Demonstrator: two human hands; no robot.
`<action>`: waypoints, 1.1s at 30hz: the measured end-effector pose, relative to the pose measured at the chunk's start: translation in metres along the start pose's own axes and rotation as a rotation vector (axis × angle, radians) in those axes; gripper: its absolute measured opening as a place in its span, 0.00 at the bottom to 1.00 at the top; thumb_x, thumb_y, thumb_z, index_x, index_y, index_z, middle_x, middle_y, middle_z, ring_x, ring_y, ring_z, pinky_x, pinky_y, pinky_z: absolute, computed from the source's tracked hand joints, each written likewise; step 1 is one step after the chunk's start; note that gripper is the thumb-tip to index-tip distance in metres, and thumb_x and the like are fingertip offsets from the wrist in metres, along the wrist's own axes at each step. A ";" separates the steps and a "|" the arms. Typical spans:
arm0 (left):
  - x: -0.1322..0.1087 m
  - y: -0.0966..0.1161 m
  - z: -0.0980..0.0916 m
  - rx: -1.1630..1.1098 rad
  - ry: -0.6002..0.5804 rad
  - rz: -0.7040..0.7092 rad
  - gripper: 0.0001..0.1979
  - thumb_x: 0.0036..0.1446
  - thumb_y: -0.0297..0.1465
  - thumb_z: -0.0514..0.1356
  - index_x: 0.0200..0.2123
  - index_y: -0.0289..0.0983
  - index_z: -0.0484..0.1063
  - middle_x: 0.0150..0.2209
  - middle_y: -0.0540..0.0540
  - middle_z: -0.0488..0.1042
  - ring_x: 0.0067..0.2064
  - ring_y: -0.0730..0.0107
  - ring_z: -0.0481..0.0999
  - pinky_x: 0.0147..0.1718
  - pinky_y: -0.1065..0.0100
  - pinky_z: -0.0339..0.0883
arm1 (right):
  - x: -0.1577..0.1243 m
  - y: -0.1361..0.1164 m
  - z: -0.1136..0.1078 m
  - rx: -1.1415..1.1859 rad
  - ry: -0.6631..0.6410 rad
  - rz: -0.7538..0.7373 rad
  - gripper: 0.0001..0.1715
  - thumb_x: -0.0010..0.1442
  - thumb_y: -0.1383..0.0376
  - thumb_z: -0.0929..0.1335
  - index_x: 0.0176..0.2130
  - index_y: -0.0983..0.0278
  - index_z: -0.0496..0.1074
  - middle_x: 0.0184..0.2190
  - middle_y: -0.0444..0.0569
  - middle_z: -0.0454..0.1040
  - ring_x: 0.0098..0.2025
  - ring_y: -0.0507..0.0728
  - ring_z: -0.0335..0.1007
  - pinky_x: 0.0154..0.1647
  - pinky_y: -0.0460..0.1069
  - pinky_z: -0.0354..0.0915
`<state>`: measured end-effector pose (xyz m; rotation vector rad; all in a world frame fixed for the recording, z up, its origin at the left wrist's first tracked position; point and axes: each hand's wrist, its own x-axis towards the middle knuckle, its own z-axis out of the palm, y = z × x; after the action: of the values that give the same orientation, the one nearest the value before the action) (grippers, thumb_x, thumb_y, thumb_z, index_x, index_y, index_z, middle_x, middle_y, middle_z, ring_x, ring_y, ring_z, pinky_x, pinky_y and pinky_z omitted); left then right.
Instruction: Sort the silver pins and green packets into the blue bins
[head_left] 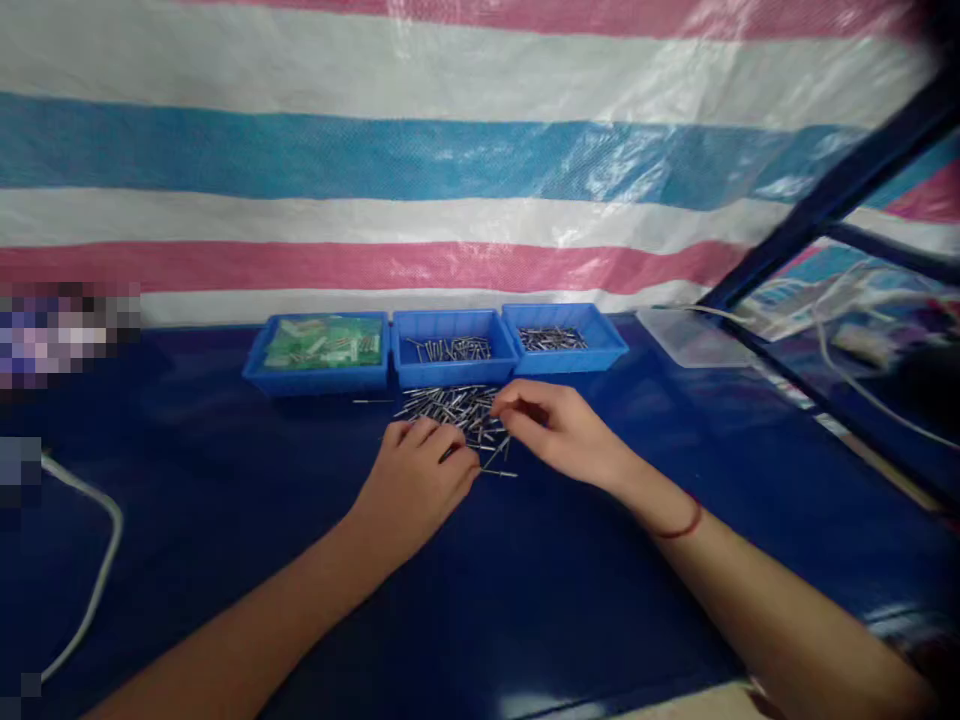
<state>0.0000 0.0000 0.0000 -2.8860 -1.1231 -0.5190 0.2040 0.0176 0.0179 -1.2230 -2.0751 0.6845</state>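
A loose pile of metal blind rivets (450, 403) lies on the dark blue table, just in front of the blue bins. My left hand (424, 465) is at the near left edge of the pile, fingers curled down and thumb close to the index finger; its fingertips are partly hidden. At the pile's right edge my right hand (559, 430) has thumb and index finger pinched together. Whatever is between them is too small to make out. A few rivets stick out of the pile by my left thumb, and a single rivet (371, 402) lies apart to the left.
Behind the pile stand a left blue bin (319, 379) with green-and-clear packets, a middle blue bin (454, 375) and a right blue bin (574, 360), both holding rivets. A white cable (112, 520) lies at left. A dark metal frame (795, 240) rises at right beside a clear plastic sheet (690, 340).
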 end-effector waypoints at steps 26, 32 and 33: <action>0.003 -0.008 -0.002 0.153 -0.014 -0.161 0.09 0.64 0.35 0.55 0.37 0.38 0.73 0.37 0.47 0.74 0.39 0.62 0.70 0.36 0.60 0.53 | -0.007 -0.009 0.003 -0.426 -0.132 -0.139 0.09 0.63 0.67 0.63 0.35 0.64 0.72 0.31 0.48 0.73 0.34 0.53 0.70 0.36 0.46 0.61; 0.004 -0.011 -0.002 0.109 -0.009 -0.158 0.11 0.63 0.38 0.56 0.36 0.37 0.72 0.37 0.46 0.74 0.39 0.63 0.70 0.37 0.61 0.54 | -0.007 -0.008 0.005 -0.403 -0.061 -0.109 0.09 0.63 0.67 0.63 0.35 0.64 0.72 0.29 0.46 0.72 0.31 0.51 0.68 0.34 0.46 0.60; 0.004 -0.011 -0.003 0.084 -0.007 -0.162 0.12 0.62 0.40 0.57 0.37 0.37 0.72 0.38 0.46 0.73 0.40 0.62 0.70 0.37 0.61 0.54 | -0.007 -0.008 0.005 -0.397 -0.054 -0.106 0.09 0.63 0.67 0.63 0.35 0.64 0.72 0.29 0.46 0.72 0.31 0.51 0.68 0.33 0.46 0.59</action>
<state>-0.0054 0.0101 0.0022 -2.7429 -1.3527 -0.4535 0.1985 0.0071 0.0182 -1.3014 -2.3770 0.2635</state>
